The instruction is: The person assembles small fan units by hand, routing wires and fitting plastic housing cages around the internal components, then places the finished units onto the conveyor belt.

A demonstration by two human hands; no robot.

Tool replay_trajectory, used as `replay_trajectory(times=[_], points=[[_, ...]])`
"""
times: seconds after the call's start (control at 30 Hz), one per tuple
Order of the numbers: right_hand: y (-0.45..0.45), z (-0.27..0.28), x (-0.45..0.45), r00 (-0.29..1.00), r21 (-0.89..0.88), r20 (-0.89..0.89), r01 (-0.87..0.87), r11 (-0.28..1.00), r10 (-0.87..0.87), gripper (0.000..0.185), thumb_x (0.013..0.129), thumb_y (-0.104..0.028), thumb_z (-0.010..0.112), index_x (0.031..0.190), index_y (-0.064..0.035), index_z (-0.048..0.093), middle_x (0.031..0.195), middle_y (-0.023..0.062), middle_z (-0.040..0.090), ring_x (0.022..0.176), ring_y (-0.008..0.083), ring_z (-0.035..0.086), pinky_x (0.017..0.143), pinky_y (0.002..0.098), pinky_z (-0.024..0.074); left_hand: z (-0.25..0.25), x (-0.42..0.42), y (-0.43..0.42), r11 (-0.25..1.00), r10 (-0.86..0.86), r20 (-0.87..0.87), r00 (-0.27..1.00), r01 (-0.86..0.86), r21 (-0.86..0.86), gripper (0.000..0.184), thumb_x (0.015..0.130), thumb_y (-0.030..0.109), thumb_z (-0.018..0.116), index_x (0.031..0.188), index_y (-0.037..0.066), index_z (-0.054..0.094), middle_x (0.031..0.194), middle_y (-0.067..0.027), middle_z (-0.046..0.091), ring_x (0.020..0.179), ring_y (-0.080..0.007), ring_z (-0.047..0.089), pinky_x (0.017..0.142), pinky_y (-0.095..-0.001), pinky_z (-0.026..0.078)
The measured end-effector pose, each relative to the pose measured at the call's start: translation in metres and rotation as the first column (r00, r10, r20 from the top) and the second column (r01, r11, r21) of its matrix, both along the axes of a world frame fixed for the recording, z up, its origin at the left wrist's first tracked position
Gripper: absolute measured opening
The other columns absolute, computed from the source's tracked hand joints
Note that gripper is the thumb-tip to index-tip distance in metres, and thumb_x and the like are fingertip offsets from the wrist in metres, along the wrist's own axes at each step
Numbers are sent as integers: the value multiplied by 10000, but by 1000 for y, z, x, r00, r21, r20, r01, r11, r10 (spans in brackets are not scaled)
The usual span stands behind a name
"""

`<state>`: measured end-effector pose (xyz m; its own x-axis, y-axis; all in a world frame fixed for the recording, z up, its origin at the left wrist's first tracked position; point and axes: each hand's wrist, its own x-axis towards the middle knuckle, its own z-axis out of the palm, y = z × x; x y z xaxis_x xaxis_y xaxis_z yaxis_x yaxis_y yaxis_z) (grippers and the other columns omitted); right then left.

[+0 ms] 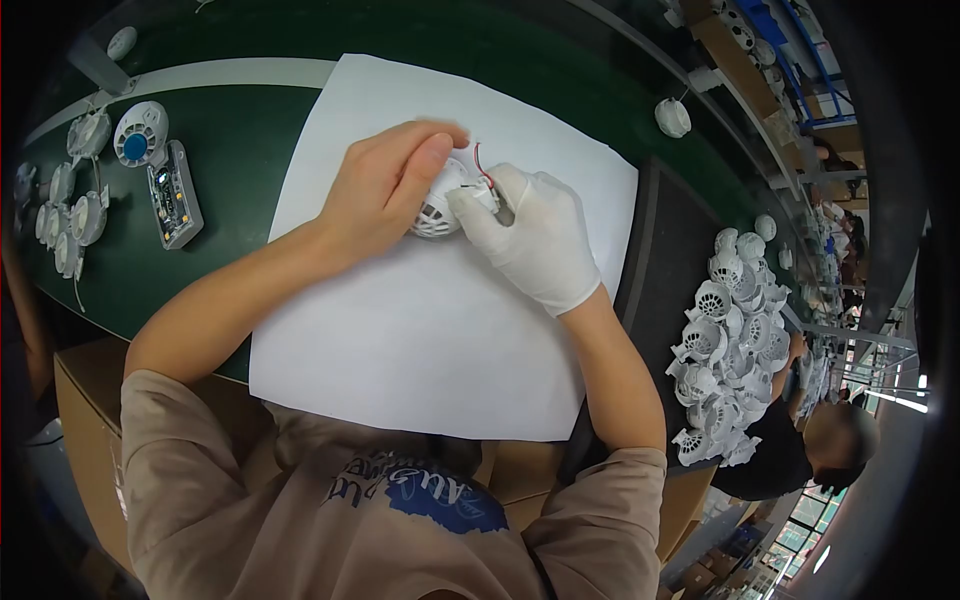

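Over the white paper sheet (420,330), both hands meet at a white slotted plastic housing (436,215). My left hand (385,185), bare, lies against the housing's left and upper side, its fingers together and partly blurred. My right hand (535,230), in a white glove, grips the housing's right side between thumb and fingers. A short red wire (480,160) sticks up from the housing near the gloved fingertips. The inside of the housing is mostly hidden by the hands.
Several white parts (85,215) and a device with a blue disc (134,147) and exposed circuit board (175,200) lie left. A heap of white housings (735,340) lies right on a dark belt (650,300). A co-worker (775,450) is beyond it.
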<state>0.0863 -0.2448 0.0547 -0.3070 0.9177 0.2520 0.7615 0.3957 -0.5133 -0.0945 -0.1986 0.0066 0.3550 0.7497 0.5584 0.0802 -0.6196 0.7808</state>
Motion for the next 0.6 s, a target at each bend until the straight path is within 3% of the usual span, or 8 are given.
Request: replay_trajectory(times=[0.03,0.07,0.2,0.3,0.33,0.37,0.43,0.6], points=[[-1,1,-1,998,29,57,-6,1000,5,185,836,-194,693,866,-19,641,712,145,617,657,300,599,633,348,483,2,0,-1,991,65,-31,997,-61,119,369,1015,267,449,983,-25,672,975,-168,685,920,-297,669,789,-320,519],[-3,-2,-3,998,25,55,-1,1000,0,185,836,-194,693,866,-19,641,712,145,617,657,300,599,633,348,483,3,2,-3,992,60,-33,998,-56,116,369,1015,267,449,983,-25,672,975,-168,685,920,-297,669,789,-320,519],[-7,-16,-11,993,173,-104,-40,984,58,185,840,-192,698,812,-19,637,692,142,602,614,282,565,599,329,460,5,6,-13,950,94,-192,977,-31,310,427,1010,263,441,953,-94,670,1006,-180,691,856,-241,646,813,-323,515],[-8,-10,-14,991,-62,-113,72,996,-78,193,882,-182,672,782,-23,625,642,79,576,575,181,520,576,293,424,3,3,-5,991,-60,-41,997,54,-125,487,999,342,472,749,-26,671,698,-139,637,645,-228,592,614,-303,469],[-10,-7,-16,991,-61,-114,63,996,-70,193,882,-182,672,782,-23,625,642,79,576,575,181,520,576,293,424,1,2,-3,991,-51,-42,998,46,-124,487,999,342,472,749,-26,671,698,-139,637,645,-228,592,614,-303,469],[-13,-2,-17,929,-210,-354,35,977,-109,203,899,-181,657,772,-27,623,635,48,557,582,146,498,576,277,410,-1,2,-1,975,-25,-6,1000,23,-222,518,1003,361,459,713,-22,655,653,-121,600,621,-207,558,596,-302,448],[-17,3,-19,641,-458,-716,-131,879,-276,232,934,-179,628,751,-36,617,623,-14,520,595,75,455,575,246,383,-4,1,1,910,41,59,997,-12,-414,585,1011,398,433,641,-14,623,562,-84,526,571,-164,489,559,-299,408],[-13,-3,-14,735,-497,-631,-137,857,-248,250,961,-176,600,749,-45,615,657,-57,493,625,30,418,576,220,349,5,3,2,802,86,260,962,88,-591,640,1020,447,390,607,3,595,526,-48,436,577,-130,445,544,-301,371]])
